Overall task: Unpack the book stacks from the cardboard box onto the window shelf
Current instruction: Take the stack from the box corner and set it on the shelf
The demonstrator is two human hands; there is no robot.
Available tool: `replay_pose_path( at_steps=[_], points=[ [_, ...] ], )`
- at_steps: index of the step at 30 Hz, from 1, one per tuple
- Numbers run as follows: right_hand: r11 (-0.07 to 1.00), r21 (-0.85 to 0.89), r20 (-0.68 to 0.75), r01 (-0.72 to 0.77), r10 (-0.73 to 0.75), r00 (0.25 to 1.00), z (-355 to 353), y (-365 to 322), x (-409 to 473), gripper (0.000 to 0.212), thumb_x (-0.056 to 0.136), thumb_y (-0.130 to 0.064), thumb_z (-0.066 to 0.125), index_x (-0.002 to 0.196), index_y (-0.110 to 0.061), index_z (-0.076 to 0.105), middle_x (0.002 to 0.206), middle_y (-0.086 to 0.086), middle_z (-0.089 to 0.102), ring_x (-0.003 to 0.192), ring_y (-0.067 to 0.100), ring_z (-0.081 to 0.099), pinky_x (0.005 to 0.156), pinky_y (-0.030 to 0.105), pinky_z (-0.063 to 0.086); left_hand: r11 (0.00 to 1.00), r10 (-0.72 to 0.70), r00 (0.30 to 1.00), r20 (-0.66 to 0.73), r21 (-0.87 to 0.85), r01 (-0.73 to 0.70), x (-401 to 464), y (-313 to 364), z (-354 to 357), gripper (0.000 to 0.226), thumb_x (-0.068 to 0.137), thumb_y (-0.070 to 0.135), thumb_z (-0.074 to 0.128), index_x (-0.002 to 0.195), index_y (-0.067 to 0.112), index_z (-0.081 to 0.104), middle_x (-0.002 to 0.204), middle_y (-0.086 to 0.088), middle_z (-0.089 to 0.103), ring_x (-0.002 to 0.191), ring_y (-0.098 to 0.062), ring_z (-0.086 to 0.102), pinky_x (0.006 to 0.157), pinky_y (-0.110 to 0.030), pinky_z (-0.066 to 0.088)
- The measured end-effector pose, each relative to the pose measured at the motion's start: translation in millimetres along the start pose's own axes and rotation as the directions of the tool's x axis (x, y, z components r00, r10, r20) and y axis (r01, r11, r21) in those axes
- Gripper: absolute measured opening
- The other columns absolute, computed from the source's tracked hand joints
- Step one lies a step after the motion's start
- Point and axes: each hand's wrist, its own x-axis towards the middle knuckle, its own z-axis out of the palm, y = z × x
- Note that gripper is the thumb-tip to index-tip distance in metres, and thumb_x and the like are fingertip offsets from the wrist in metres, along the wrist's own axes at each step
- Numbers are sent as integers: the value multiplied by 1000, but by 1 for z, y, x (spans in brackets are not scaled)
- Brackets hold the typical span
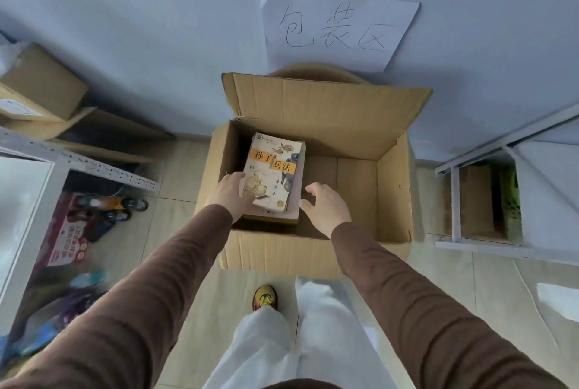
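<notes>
An open cardboard box (391,188) stands on the floor against the wall, its back flap raised. In its left half lies a stack of books (275,169); the top one has a pale cover with an orange title band. My left hand (230,192) rests against the stack's near left side, fingers on the top cover's corner. My right hand (326,205) hovers by the stack's near right corner, fingers spread, holding nothing. The right half of the box floor is bare. No window shelf is in view.
A paper sign (338,28) with handwriting is taped to the wall above the box. A white metal rack (62,163) with boxes and toys stands left. Another white frame (488,200) stands right. My foot (265,297) is just before the box.
</notes>
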Motion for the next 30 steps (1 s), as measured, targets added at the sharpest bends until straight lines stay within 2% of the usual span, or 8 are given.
replay_pose_path(
  at_steps=[5, 9, 15, 19, 22, 24, 27, 30],
  points=[
    [983, 140, 143, -119, 99, 985, 4, 14, 67, 54, 101, -45, 52, 146, -14, 47, 145, 8, 56, 127, 25, 57, 98, 37, 48, 985, -143, 990, 3, -101, 143, 65, 7, 17, 68, 97, 32, 60, 156, 24, 29, 155, -7, 45, 134, -28, 51, 109, -48, 45],
    [908, 307, 277, -286, 203, 939, 17, 16, 108, 75, 98, -55, 54, 156, -11, 33, 157, 11, 45, 137, 28, 50, 103, 37, 45, 922, -281, 957, 69, -258, 289, 106, 5, 31, 71, 97, 36, 59, 158, 26, 23, 144, -7, 56, 111, -23, 66, 90, -39, 57],
    [659, 506, 442, -556, 356, 823, 48, 20, 147, 101, 87, -60, 69, 159, -9, 21, 161, 11, 39, 142, 30, 44, 109, 43, 40, 771, -420, 873, 249, -410, 487, 147, -19, 49, 50, 86, 48, 71, 127, 22, 58, 115, -6, 74, 94, -24, 73, 92, -43, 57],
    [566, 599, 462, -566, 333, 822, 70, 24, 156, 72, 81, -57, 78, 131, -14, 48, 117, -2, 68, 98, 14, 64, 78, 30, 49, 773, -409, 882, 233, -425, 471, 150, -24, 55, 55, 83, 50, 74, 128, 24, 58, 108, -2, 75, 89, -20, 73, 78, -34, 58],
    [559, 613, 436, -558, 349, 829, 80, 26, 153, 68, 78, -55, 80, 127, -18, 50, 119, 1, 70, 99, 18, 70, 79, 34, 60, 770, -376, 907, 190, -480, 420, 140, -23, 71, 54, 87, 43, 72, 135, 25, 56, 115, -3, 74, 88, -16, 71, 67, -27, 55],
    [536, 633, 422, -559, 365, 829, 82, 28, 151, 66, 77, -54, 80, 127, -19, 54, 121, 2, 71, 101, 20, 71, 85, 40, 61, 783, -349, 922, 165, -489, 384, 133, -21, 85, 64, 89, 42, 70, 146, 26, 47, 133, -5, 67, 101, -19, 71, 76, -30, 57],
    [488, 683, 392, -544, 384, 836, 78, 34, 145, 60, 77, -50, 83, 122, -19, 58, 120, 1, 71, 100, 19, 71, 68, 30, 58, 876, -329, 941, 84, -344, 337, 127, -18, 103, 82, 87, 53, 67, 156, 26, 32, 166, -2, 24, 139, -27, 45, 106, -41, 47],
    [459, 699, 389, -548, 398, 831, 72, 45, 139, 62, 79, -43, 85, 124, -21, 49, 116, 0, 65, 98, 17, 67, 63, 24, 51, 916, -337, 942, -3, -230, 327, 125, -11, 112, 84, 83, 58, 68, 152, 22, 39, 158, -5, 24, 144, -28, 30, 114, -47, 39]
  ],
)
